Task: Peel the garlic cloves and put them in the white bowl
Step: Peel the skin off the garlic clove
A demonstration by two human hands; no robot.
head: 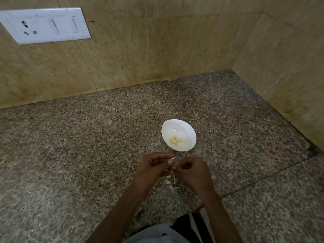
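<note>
Pinching a small pale garlic clove (172,159), the left hand (154,166) meets the right hand (192,170), fingers curled, hold unclear, near a round white bowl (186,128) holding peeled cloves (175,141).

Lighting: dim, warm, diffuse; shadows soft.
Glare: faint sheen on switch plate (43,25), far left.
Brightest item: white bowl (178,127).
Distortion: wide-angle bowing at edges.
Blur: near edge soft.
</note>
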